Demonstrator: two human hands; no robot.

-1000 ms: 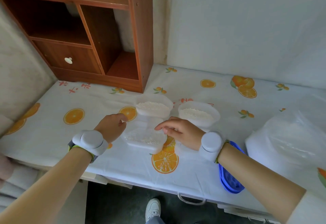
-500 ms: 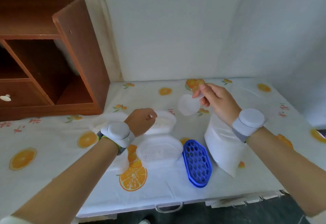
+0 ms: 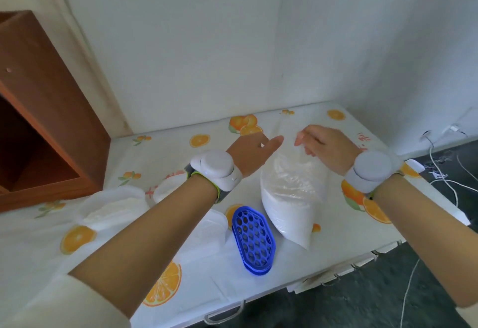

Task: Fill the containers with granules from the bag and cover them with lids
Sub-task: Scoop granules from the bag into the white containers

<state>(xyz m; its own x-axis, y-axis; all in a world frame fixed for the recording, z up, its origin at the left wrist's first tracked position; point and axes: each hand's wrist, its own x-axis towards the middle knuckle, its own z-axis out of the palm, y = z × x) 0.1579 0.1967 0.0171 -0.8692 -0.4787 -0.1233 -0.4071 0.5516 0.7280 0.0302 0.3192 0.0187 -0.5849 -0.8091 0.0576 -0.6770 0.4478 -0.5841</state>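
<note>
Both hands are at the clear bag (image 3: 292, 198) of white granules that stands on the bench (image 3: 336, 247): the right hand (image 3: 326, 146) has its fingers pinched on the upper plastic, while the left hand (image 3: 252, 153) reaches toward it with fingers released and holding nothing. To the left, three white containers (image 3: 116, 208) already hold some granules, though how full they are is unclear. None has a lid on, and the blue lids (image 3: 253, 239) lie stacked just beside the bag, so filling looks under way and covering not yet begun.
</note>
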